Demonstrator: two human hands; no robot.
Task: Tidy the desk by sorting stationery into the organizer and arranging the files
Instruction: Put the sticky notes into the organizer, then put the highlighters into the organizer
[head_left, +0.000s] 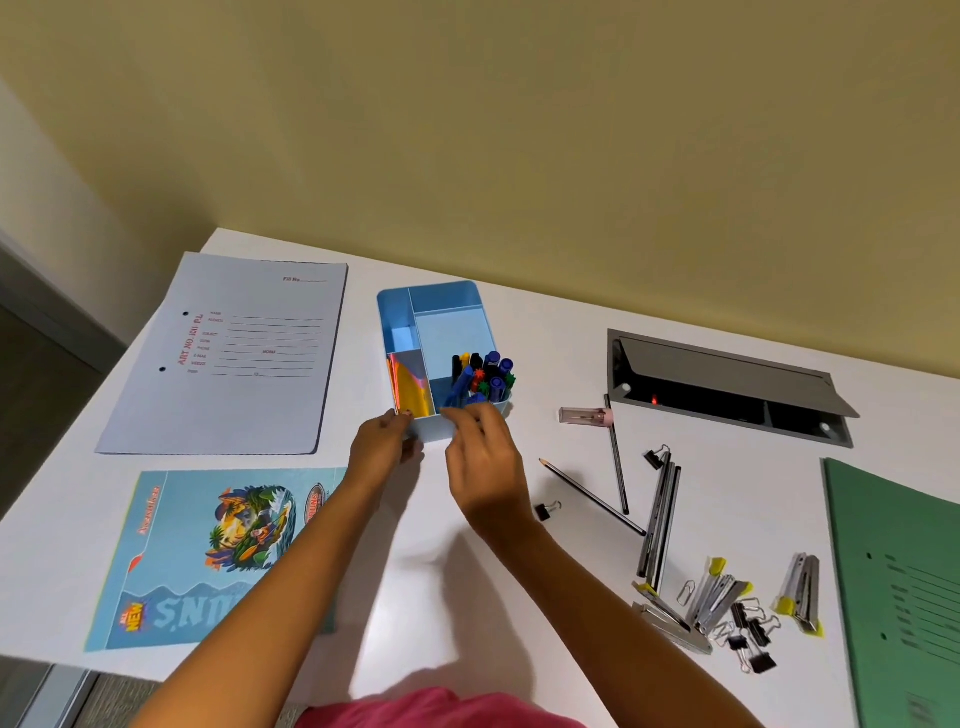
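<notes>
The left hand (384, 441) grips the near-left corner of the light-blue plastic desk organizer (441, 296), which sits in the middle of the white desk (545, 338). The right hand (483, 457) bunches its fingers at the blue and black marker pens (488, 374); whether it pinches one, I cannot tell. The organizer looks light, stiff and likely to slide, so hold it by its walls.

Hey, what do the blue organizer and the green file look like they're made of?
The blue organizer looks like moulded plastic: smooth matte walls, rounded corners. The green file is likely card: flat, matte, with punched holes and printed lines.
</notes>
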